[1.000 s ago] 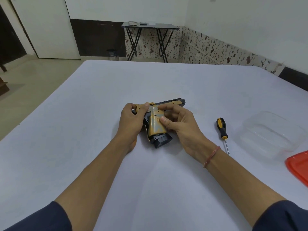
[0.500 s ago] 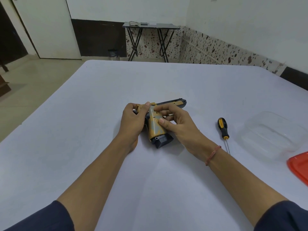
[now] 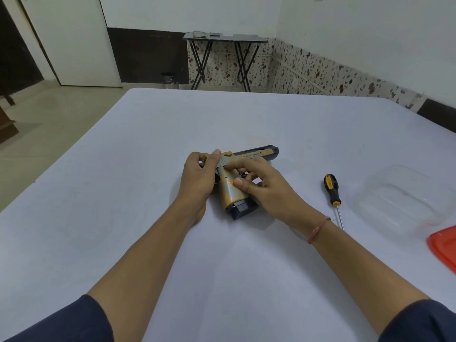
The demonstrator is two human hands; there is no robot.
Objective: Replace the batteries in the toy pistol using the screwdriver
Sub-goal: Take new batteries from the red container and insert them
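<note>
A yellow and dark grey toy pistol lies on its side at the middle of the white table, barrel pointing far right, grip toward me. My left hand grips the rear of the pistol, thumb on top of the slide. My right hand pinches the grip, thumb on its yellow side and index finger lying along the slide. A screwdriver with a black and yellow handle lies on the table to the right of my right hand, untouched.
A clear plastic container sits right of the screwdriver. A red lid shows at the right edge. Beyond the table stand a folding side table, a door and a speckled wall.
My right hand's fingers have shifted slightly on the pistol, the index finger now stretched along the slide. The pistol and my left hand have stayed in place.
</note>
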